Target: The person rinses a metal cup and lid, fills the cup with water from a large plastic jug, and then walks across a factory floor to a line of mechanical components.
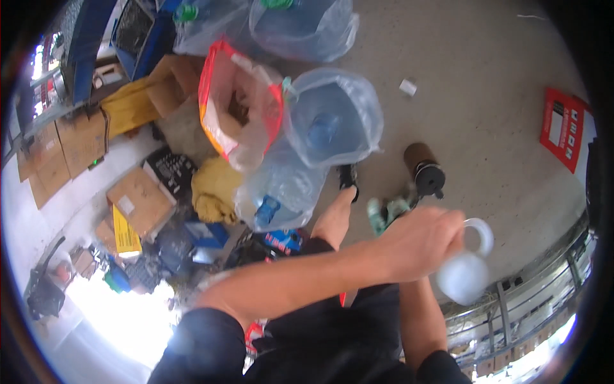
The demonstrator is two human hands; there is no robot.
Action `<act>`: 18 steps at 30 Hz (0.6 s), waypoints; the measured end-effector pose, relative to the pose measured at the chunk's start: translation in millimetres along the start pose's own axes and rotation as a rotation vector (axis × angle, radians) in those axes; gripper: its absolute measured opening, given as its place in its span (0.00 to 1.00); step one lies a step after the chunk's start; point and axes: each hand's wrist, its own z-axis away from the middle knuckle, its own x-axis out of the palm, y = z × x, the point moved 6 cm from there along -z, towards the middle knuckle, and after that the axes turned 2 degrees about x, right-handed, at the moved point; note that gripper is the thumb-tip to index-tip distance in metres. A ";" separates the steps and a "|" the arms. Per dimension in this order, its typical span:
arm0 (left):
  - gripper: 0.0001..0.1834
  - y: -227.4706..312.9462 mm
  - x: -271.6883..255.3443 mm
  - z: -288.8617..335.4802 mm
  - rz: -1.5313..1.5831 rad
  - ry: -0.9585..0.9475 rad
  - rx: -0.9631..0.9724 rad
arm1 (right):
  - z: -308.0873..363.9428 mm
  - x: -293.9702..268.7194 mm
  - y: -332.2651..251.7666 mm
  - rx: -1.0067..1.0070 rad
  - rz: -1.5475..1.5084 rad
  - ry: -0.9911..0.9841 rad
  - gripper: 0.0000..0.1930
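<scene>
Right of centre in the frame, the person's left grip (423, 240) is curled closed, apparently on a smooth white ring (488, 237) beside a blurred, rounded white piece (462, 279); the right grip is hidden, its state untellable. A loose pinch could drop the ring; a swing could knock the brown, black-lidded cylinder (422, 163) above. Crinkled, translucent bags (339, 112) sit upper middle.

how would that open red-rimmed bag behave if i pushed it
The open bag would probably fold rather than stay stiff, as its rim looks thin and wavy. It might spill if tipped, since its mouth gapes wide.
</scene>
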 end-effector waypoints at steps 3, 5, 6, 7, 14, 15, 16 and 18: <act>0.12 -48.5 8.1 34.7 -0.165 0.200 -0.182 | 7.3 -26.8 -13.1 -0.043 -0.120 0.043 0.13; 0.15 -81.0 8.0 56.2 -0.269 0.209 -0.359 | 28.2 -19.9 -48.5 0.107 -0.033 0.197 0.15; 0.15 -90.5 8.1 58.2 -0.268 0.199 -0.350 | 35.6 -18.1 -60.5 0.119 -0.076 0.167 0.17; 0.15 -101.5 12.4 63.8 -0.302 0.203 -0.412 | 45.7 -22.8 -62.8 0.139 -0.116 0.148 0.19; 0.14 -150.2 63.6 88.4 -0.295 -0.001 -0.536 | 36.0 -27.0 -14.3 0.324 -0.328 0.064 0.20; 0.14 -155.3 71.8 94.5 -0.301 -0.026 -0.556 | 34.5 -18.3 -22.6 0.294 -0.231 0.011 0.17; 0.15 -160.8 77.8 98.5 -0.297 -0.064 -0.594 | 33.3 -12.9 -26.2 0.260 -0.135 -0.043 0.13; 0.16 -172.8 90.5 108.6 -0.304 -0.112 -0.618 | 32.5 -19.6 -14.2 0.251 -0.288 0.002 0.12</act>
